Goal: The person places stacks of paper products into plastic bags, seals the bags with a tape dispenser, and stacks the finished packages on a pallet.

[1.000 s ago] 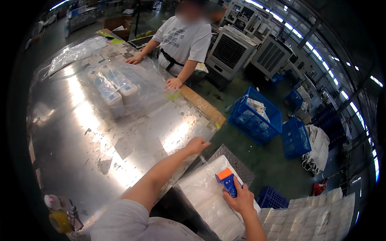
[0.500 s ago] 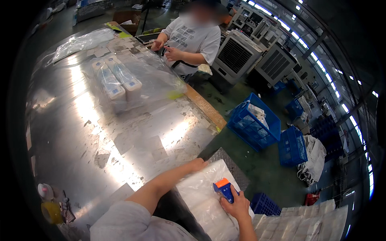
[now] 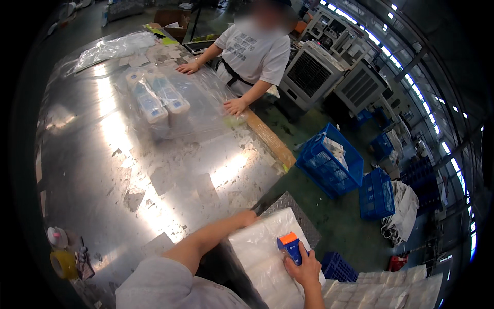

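Note:
A white, block-shaped bundle in clear plastic wrap (image 3: 262, 252) sits close in front of me, at the table's near right. My right hand (image 3: 303, 269) is closed round a blue tool with a wide orange head (image 3: 293, 249), which it holds over the top of the bundle. Whether the orange head touches the wrap I cannot tell. Across the far left edge of the same bundle reaches my left hand (image 3: 249, 218), its fingers mostly hidden there.
Opposite, a person (image 3: 257, 51) lays both hands on a clear plastic sheet (image 3: 206, 110) over two wrapped bottle-like packs (image 3: 154, 100). A yellow tape roll (image 3: 64, 264) is at the metal table's (image 3: 92, 190) near left. Blue crates (image 3: 329, 162) stand on the floor, and wrapped bundles (image 3: 383, 292) lie lower right.
The person opposite has lowered both hands, which were raised before the chest, onto the plastic sheet. My view has shifted slightly; my right hand still holds the blue tool over the bundle.

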The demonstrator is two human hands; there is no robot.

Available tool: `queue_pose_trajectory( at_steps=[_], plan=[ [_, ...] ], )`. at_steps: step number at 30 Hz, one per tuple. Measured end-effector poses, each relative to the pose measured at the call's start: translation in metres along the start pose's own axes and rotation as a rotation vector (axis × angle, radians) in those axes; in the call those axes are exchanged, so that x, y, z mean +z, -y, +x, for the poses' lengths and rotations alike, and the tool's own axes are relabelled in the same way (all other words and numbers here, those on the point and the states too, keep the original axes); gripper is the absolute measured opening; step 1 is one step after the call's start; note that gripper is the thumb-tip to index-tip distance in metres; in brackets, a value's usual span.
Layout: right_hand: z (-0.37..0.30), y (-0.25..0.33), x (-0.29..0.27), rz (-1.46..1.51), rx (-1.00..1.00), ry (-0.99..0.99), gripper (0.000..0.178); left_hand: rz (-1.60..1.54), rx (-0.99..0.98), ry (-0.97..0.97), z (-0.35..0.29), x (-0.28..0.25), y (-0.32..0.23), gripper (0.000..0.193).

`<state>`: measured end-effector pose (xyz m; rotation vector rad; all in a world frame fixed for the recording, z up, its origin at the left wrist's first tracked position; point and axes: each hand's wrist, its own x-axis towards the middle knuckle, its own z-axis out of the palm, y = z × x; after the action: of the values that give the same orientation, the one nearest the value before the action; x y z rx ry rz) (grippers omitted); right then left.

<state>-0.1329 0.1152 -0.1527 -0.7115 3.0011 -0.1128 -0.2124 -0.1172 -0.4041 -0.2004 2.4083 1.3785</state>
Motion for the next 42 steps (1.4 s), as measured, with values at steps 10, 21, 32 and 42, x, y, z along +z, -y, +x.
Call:
queue_pose_trajectory(
  at_steps=[10, 21, 32, 42],
  plan=[
    [0.046, 0.032, -0.054, 0.667, -0.048, -0.236, 0.063, -0.611, 0.501, -0.347, -0.119, -0.127, -0.118, 0.065],
    [0.060, 0.054, -0.060, 0.850, -0.010, -0.119, 0.067, -0.426, 0.576, -0.209, -0.159, -0.118, -0.165, 0.079],
    [0.012, 0.001, -0.024, 0.028, 0.016, 0.198, 0.071, 0.203, 0.712, -0.495, -0.146, -0.053, -0.131, 0.035],
    [0.022, -0.014, -0.022, 0.203, 0.059, 0.192, 0.062, 0.120, 1.164, 0.307, -0.227, 0.032, -0.157, 0.017]
  ],
)
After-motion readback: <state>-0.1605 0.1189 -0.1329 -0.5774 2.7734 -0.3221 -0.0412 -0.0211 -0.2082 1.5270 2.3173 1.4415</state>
